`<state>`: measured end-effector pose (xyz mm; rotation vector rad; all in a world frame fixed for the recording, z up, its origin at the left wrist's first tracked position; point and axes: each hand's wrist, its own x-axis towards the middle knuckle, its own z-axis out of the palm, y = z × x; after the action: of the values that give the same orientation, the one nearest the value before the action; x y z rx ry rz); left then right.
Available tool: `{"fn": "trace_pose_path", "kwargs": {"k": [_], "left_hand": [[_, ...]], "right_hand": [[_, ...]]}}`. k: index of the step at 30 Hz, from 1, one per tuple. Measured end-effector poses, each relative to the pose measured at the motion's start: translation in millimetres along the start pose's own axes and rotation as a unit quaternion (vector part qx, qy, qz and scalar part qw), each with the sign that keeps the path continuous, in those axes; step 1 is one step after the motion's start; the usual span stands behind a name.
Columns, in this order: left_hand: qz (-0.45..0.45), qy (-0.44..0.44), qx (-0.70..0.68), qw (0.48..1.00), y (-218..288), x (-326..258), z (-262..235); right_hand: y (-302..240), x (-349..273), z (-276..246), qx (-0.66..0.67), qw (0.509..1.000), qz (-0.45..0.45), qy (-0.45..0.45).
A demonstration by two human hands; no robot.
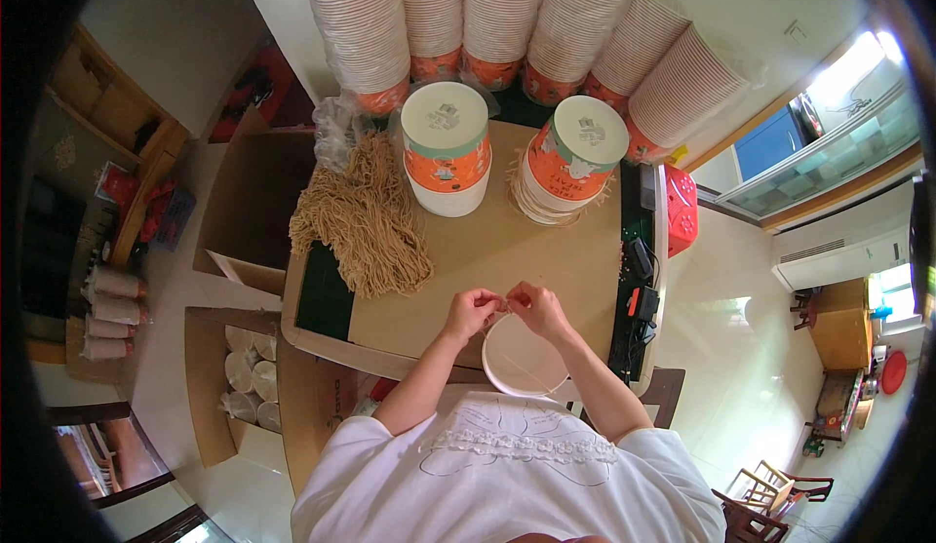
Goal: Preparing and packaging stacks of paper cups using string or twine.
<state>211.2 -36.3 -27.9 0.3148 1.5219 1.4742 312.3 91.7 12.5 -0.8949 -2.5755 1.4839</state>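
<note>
Close to my body, a white paper bucket point(509, 353) sits with its open mouth facing up. A thin tan string point(539, 375) crosses its mouth near the front rim. Just above the far rim, my left hand point(472, 313) and my right hand point(538, 307) meet with pinched fingertips, closed on thin string. The fine detail between the fingers is too small to make out. Left of the hands lies a large heap of tan strings point(361, 216). Beyond are upside-down stacked orange and white buckets point(448, 168); the right stack point(575, 158) has tan strings around its lower part.
Tall plastic-wrapped stacks of paper buckets point(502, 17) line the table's back. A cardboard sheet point(468, 260) covers the tabletop. Black adapters with cables point(642, 299) lie along the right edge. Open cardboard boxes point(210, 387) stand on the left floor, and a red plastic stool point(681, 210) stands right.
</note>
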Motion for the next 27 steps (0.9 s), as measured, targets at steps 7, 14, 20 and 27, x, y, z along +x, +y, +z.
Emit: {"fn": "trace_pose_path", "kwargs": {"k": [7,14,20,27], "left_hand": [[-0.053,-0.005,-0.048,0.997,-6.5,-2.0,-9.4],[-0.074,-0.003,-0.092,0.993,-8.2,-2.0,-12.3],[-0.061,-0.019,-0.129,0.990,-19.7,1.5,-15.9],[-0.027,-0.058,-0.070,0.995,1.4,-8.3,-1.7]], "right_hand": [[5.3,2.1,0.5,0.008,1.000,0.017,-0.018],[-12.7,8.8,-3.3,-0.093,0.987,0.042,-0.122],[3.7,11.9,-5.3,-0.061,0.987,0.034,-0.144],[18.4,12.0,-5.4,-0.019,0.990,0.032,-0.140]]}}
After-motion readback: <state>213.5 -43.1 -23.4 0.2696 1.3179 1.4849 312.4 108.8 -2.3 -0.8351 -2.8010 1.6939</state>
